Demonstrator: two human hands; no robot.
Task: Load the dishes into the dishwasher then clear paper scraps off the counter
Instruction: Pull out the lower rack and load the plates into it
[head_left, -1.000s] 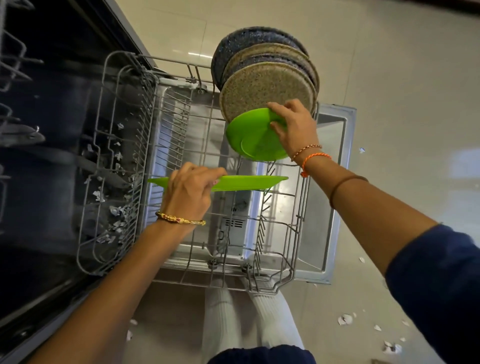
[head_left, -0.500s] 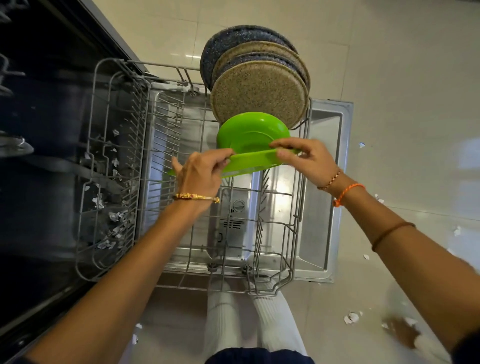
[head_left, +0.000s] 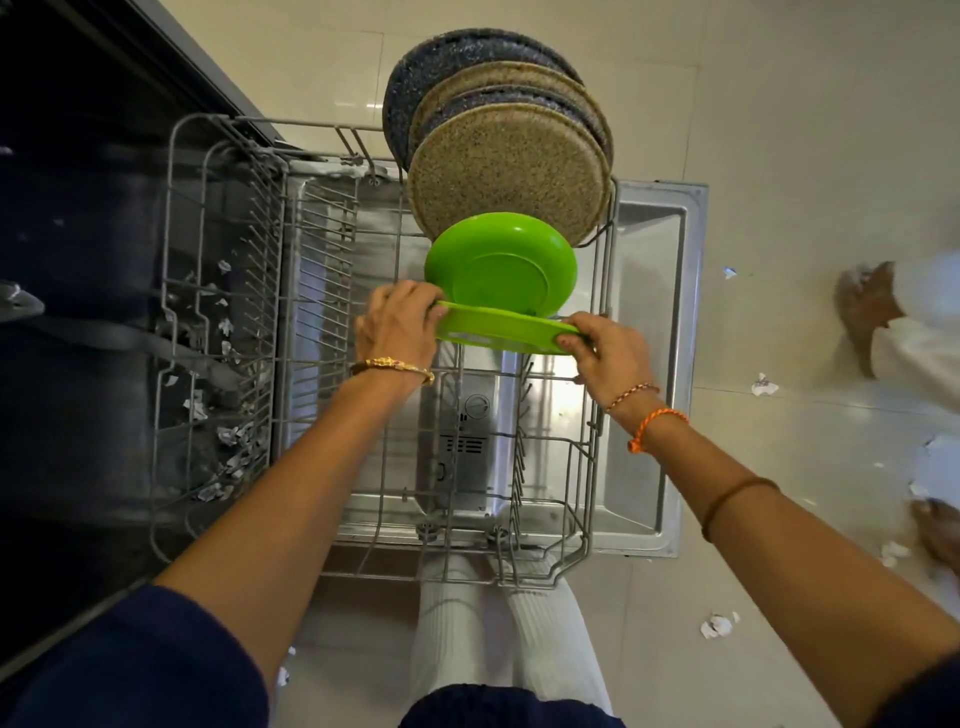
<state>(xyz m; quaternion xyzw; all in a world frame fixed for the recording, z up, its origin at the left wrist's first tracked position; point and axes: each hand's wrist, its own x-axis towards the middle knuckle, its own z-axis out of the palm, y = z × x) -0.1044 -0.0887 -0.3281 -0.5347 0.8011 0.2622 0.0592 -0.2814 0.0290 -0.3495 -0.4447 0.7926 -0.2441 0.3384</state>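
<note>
Left hand (head_left: 397, 325) and right hand (head_left: 605, 353) each pinching an edge of flat green plastic plate (head_left: 498, 332), held edge-on over grey wire dishwasher rack (head_left: 597, 467), just near of upright green plastic plate (head_left: 501, 267) already slotted. Risk: missing tine gap, knocking slotted plate into speckled round stoneware plates (head_left: 509, 182) at far end. Thin rim pinch could slip, dropping plate through to steel door.

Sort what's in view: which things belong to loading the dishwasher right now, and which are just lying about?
In the job: green plate held by left hand and right hand; racked green plate; speckled plates; lower rack.
Lying about: paper scraps on the floor; scraps inside the dishwasher.
</note>
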